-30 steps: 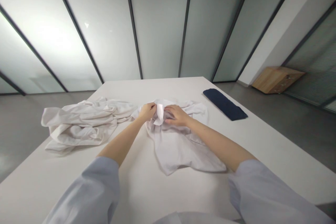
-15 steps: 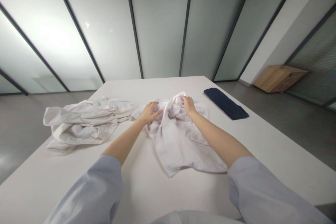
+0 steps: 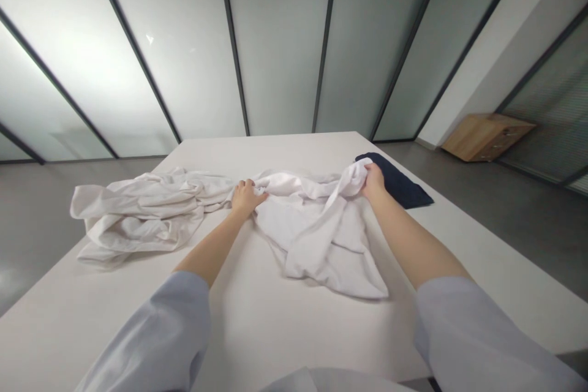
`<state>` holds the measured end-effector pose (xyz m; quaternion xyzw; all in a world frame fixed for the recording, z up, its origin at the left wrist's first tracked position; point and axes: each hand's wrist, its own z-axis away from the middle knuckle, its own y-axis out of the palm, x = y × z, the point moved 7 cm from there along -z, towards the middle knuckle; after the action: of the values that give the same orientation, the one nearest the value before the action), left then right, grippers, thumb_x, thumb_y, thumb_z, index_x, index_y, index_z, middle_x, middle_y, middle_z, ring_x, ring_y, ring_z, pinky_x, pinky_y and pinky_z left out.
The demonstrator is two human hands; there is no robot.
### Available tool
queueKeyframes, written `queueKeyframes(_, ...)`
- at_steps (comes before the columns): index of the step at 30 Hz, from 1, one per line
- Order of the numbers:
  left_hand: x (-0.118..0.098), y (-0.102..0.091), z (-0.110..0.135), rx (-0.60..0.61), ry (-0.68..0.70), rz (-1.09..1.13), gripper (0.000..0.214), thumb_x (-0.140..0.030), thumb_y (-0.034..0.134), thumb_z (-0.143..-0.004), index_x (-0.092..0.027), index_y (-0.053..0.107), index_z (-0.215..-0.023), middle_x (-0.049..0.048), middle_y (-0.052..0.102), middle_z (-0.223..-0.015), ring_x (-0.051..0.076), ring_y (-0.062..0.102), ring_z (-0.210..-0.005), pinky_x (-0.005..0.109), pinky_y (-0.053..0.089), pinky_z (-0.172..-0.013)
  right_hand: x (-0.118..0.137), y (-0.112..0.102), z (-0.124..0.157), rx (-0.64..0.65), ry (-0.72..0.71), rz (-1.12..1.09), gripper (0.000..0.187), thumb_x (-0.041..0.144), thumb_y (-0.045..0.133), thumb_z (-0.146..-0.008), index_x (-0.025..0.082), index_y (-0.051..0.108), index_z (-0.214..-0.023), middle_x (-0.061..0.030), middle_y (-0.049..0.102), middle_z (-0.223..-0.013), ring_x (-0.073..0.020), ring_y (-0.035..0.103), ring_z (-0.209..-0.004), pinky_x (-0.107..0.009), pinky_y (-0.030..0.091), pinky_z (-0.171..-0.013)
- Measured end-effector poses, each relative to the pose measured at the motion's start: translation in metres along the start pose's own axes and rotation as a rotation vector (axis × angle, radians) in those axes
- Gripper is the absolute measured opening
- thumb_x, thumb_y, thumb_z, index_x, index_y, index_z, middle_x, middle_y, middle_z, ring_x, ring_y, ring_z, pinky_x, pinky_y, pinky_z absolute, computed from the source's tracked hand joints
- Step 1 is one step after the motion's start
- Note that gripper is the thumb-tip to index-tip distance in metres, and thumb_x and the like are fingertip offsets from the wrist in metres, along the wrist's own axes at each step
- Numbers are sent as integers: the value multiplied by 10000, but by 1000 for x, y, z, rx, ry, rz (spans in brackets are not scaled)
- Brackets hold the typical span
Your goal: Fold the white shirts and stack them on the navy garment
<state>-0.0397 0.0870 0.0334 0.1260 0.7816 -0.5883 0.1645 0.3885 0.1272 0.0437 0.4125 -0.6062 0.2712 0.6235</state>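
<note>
A crumpled white cloth garment [image 3: 316, 226] lies in front of me, its upper edge pulled out sideways between my hands and its lower part spread toward me. My right hand [image 3: 375, 180] grips a raised, bunched corner of it at the right. At the other end, my left hand [image 3: 245, 197] has its fingers curled down on the garment's left edge, with the thumb toward the middle. The cloth hides part of the fingertips. Whether the garment is a shirt or something else cannot be made out.
A heap of off-white cloth [image 3: 147, 208] lies to the left, close beside my left hand. Behind my right hand is a folded navy cloth [image 3: 404, 187]. All rest on a white table [image 3: 275, 337]. A wooden cabinet [image 3: 487, 136] stands beyond, near frosted glass panels [image 3: 280, 43].
My right hand has moved right, drawing the garment's corner toward the navy cloth. My left hand has shifted slightly left. The garment's upper edge is now stretched wider and its lower part lies flatter.
</note>
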Motion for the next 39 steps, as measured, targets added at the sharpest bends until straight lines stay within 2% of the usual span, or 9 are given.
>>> queueKeyframes(3,6,9,-7,154,-116,13,569,-538,640,-740,-172,552,-1166,152,661,-1113,325,612,-1071,385,471,-866,-11,20,26,283,32,296,161,347,501,-748,201,558,-714,-15,639,-687,-180,627,-708,-282,511,-671)
queueKeyframes(7,-14,29,-19,292,26,201,570,-364,618,-780,-167,482,-1298,126,669,-1145,266,630,-1060,348,474,-878,-21,65,87,747,-253,852,332,371,640,-750,180,663,-1021,-89,693,-1082,-239,628,-1003,-327,474,-863)
queueKeyframes(11,-41,43,-21,321,194,318,891,-303,694,-693,-112,273,-1455,197,469,-1421,277,489,-1277,364,415,-1008,-22,90,138,753,-532,1350,493,460,675,-759,151,644,-1143,-180,636,-1188,-308,588,-1087,-368,451,-886)
queueKeyframes(15,-30,41,-20,157,42,85,854,-371,691,-693,-98,336,-1420,253,458,-1405,377,428,-1309,480,378,-1025,-10,110,174,927,-617,1401,430,596,621,-779,205,721,-927,-148,699,-1005,-292,642,-926,-348,462,-793)
queueKeyframes(19,-25,44,-13,185,79,11,482,-292,570,-791,-168,521,-1254,167,600,-1269,310,527,-1220,421,402,-1008,15,119,165,933,-572,1301,437,560,452,-903,225,710,-792,-83,710,-803,-223,649,-801,-293,449,-736)
queueKeyframes(23,-47,46,-2,229,342,165,415,-108,510,-742,-194,579,-1142,90,640,-1179,231,581,-1120,355,434,-982,39,135,141,751,-788,1067,301,339,524,-873,192,655,-1101,-96,668,-1144,-229,592,-1071,-329,428,-926)
queueKeyframes(28,-50,41,0,240,359,223,402,-41,473,-668,-192,579,-1025,48,657,-998,200,612,-911,346,493,-842,1,157,137,968,-720,1158,383,333,594,-831,231,627,-1199,-81,625,-1273,-239,571,-1162,-338,427,-966)
queueKeyframes(34,-4,19,-12,98,142,21,447,-312,600,-771,-206,526,-1199,112,627,-1159,272,584,-1085,361,443,-914,-26,137,125,890,-652,1556,206,355,645,-801,230,718,-947,-136,730,-999,-286,670,-952,-368,471,-813)
queueKeyframes(39,10,17,-21,180,85,-17,729,-645,523,-784,-163,488,-1330,175,568,-1317,331,501,-1244,401,371,-1016,-26,126,119,976,-491,1652,167,371,759,-660,223,737,-735,-122,732,-798,-279,681,-823,-354,478,-728)
